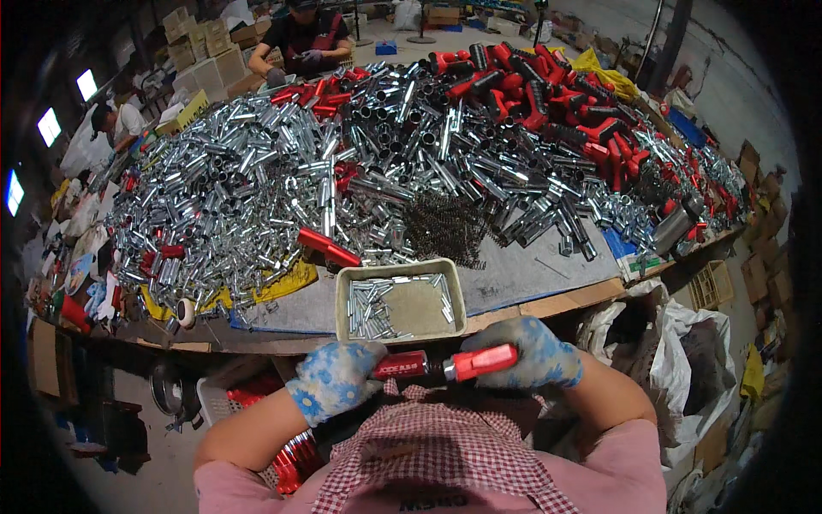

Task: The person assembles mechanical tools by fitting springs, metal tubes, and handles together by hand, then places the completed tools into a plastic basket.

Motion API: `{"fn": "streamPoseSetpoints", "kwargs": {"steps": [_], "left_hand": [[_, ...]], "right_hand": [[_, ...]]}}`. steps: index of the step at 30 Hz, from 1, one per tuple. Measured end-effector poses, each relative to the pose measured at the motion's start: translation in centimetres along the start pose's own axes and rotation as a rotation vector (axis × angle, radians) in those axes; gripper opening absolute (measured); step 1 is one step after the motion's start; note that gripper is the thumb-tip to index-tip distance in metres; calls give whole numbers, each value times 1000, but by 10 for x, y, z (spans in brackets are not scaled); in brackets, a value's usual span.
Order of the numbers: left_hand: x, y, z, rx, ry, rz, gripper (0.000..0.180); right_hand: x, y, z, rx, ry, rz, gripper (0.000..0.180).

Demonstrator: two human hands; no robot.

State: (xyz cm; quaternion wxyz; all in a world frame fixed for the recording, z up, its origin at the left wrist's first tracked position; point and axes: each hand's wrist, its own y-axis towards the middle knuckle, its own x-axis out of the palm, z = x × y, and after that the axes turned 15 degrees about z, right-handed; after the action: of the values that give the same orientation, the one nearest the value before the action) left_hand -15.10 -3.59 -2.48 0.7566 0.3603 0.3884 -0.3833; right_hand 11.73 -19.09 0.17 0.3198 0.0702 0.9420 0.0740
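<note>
My left hand (339, 379), in a white glove with blue flowers, is closed around the left end of a red tool part (401, 366) held level in front of my apron. Gripped in my right hand (529, 353), gloved alike, is a brighter red piece (485, 361) at the other end. A dark and silvery section lies between the two red pieces; whether they are joined cannot be told. Just beyond my hands, a cream plastic tray (342, 295) on the table edge holds several small metal pins (370, 310). My fingertips are partly hidden behind the red pieces.
A large heap of metal tubes (257, 163) covers the table, with red-and-black handles (531, 86) at the far right and dark springs (445, 230) nearer. Another person (304, 43) sits across the table. White sacks (685, 360) stand right; a crate (214, 403) of red parts sits left.
</note>
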Motion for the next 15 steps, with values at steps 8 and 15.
{"fn": "streamPoseSetpoints", "kwargs": {"steps": [8, 15], "left_hand": [[2, 19, 5, -502, -689, -1132, 30], [-14, 17, 13, -166, -459, -695, 25]], "right_hand": [[12, 10, -17, -1142, -423, 10, 38], [9, 16, -23, -1118, -406, 27, 41]]}}
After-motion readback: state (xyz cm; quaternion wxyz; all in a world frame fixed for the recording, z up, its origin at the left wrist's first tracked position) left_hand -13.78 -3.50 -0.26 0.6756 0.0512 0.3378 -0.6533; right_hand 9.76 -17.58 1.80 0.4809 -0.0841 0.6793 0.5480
